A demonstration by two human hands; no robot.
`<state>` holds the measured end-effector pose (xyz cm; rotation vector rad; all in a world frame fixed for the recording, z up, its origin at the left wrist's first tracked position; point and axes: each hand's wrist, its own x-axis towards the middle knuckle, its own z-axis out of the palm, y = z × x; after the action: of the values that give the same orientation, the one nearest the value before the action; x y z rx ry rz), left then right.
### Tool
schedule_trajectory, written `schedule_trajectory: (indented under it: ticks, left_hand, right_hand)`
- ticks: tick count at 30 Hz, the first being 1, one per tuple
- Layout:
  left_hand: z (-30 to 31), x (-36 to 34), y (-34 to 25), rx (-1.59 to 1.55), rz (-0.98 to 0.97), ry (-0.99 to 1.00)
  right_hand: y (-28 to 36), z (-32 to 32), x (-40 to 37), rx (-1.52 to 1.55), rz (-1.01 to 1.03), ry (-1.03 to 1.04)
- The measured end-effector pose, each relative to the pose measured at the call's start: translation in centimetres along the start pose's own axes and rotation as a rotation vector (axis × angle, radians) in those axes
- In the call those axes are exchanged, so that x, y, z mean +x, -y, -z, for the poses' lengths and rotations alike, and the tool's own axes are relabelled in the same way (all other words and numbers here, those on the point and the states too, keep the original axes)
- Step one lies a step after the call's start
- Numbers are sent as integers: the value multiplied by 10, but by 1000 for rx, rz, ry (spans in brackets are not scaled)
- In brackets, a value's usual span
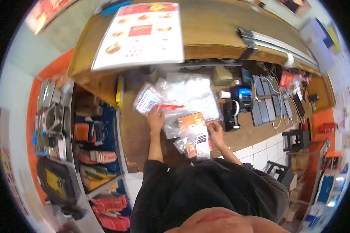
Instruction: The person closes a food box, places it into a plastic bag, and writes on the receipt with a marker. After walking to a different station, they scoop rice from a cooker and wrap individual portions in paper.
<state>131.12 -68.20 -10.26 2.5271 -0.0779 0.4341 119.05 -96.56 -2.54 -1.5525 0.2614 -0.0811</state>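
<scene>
My left hand [156, 117] is at the lower edge of a small clear plastic packet [147, 99] with a blue-and-white label, fingers closed on it. A thin red strip-like item [171, 106] lies beside those fingers; motion blur hides its kind. My right hand [215, 129] is curled at the right edge of an orange packet [191, 121], its fingertips pinching there. A white printed label [202, 144] with black text hangs over the packet's lower part. Beneath these are large clear plastic bags [194, 93] on the brown desk [134, 143].
A black label printer [242, 99] and a label roll [233, 110] stand right of the bags. Several phones with cables [266, 110] lie farther right. A raised wooden shelf [210, 31] overhangs the back, bearing a menu sheet [140, 35]. Stocked shelves [99, 155] flank the left.
</scene>
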Motion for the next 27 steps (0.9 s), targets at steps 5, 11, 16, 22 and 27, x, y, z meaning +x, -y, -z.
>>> schedule_trajectory:
  ticks: [5,11,16,22,27]
  left_hand:
    - [2,8,-5,76,29,120]
    - [5,16,1,92,120,268]
    - [24,34,-6,232,36,153]
    - [41,71,-19,332,253,229]
    - [36,41,-15,-244,146,108]
  right_hand:
    - [0,19,-12,87,-37,-43]
    - [-21,50,-30,72,119,-71]
    - [1,100,-62,-28,82,-154]
    - [-7,168,-110,-140,-62,-353]
    - [-10,228,-91,-208,-121,-386]
